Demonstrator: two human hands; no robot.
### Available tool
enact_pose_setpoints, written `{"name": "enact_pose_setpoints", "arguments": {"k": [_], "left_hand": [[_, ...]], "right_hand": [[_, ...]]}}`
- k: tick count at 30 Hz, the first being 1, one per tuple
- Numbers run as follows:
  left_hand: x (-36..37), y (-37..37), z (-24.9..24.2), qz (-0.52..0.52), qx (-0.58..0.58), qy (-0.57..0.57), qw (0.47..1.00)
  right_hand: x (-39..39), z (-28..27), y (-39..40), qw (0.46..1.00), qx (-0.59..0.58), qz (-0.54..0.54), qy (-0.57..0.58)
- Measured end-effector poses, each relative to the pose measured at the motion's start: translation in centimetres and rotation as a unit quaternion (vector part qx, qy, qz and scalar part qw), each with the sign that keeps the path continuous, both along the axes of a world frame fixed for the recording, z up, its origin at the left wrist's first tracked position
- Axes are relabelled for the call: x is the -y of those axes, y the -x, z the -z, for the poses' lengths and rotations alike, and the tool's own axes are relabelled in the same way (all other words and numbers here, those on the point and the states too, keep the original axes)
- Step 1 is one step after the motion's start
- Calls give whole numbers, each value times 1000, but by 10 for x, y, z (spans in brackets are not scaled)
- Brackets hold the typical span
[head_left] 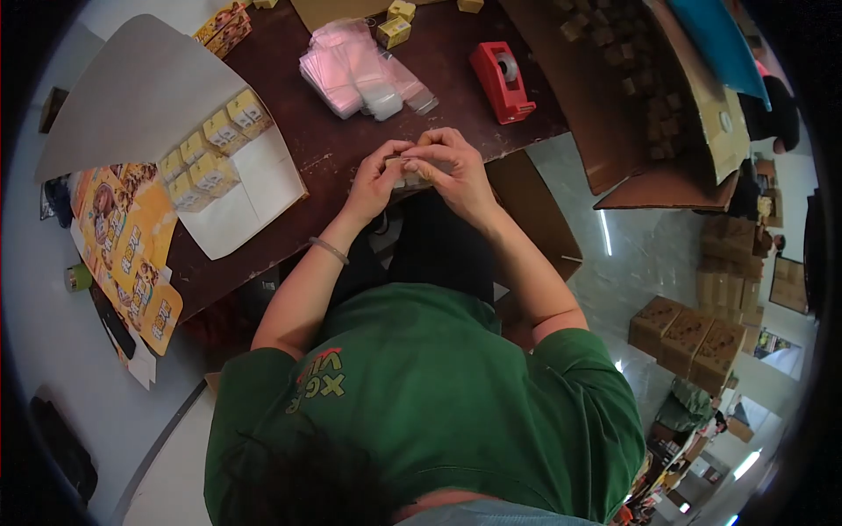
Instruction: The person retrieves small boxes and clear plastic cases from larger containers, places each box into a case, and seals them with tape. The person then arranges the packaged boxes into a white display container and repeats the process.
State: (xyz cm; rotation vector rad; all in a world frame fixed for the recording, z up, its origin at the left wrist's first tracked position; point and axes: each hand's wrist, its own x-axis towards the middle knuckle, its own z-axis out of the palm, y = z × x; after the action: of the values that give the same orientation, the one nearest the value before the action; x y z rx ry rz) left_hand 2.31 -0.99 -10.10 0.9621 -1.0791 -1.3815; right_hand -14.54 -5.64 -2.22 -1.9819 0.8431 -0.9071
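- Head view: the left hand (375, 180) and the right hand (452, 167) met over the near edge of the dark brown tabletop (307, 149), fingers pinching a small yellowish packet (405, 171) between them; a loosened pinch could have dropped it off the edge onto the lap.
- Head view: the stack of clear plastic sleeves (355, 70) lay just beyond the hands, near the red tape dispenser (502, 81); a careless reach risked scattering the slippery sleeves.
- Head view: small yellow boxes (210, 149) stood in a white cardboard tray (250, 188) overhanging the edge; an elbow nudge might have tipped it.

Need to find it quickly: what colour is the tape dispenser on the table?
Red tape dispenser, seen in the head view.
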Motion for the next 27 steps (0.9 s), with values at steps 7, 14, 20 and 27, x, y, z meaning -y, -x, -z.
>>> {"name": "enact_pose_setpoints", "arguments": {"k": [7,14,20,27], "left_hand": [[-8,-16,-17,66,126,20,990],[-12,-4,-12,7,232,64,971],[-28,59,0,-171,249,100,948],[43,34,-33,41,27,34,998]], "right_hand": [[13,5,-5,998,-17,-32,-50],[34,21,0,963,-74,-11,-259],[-38,5,-7,965,-207,155,39],[25,-1,42,984,-109,-122,73]]}}
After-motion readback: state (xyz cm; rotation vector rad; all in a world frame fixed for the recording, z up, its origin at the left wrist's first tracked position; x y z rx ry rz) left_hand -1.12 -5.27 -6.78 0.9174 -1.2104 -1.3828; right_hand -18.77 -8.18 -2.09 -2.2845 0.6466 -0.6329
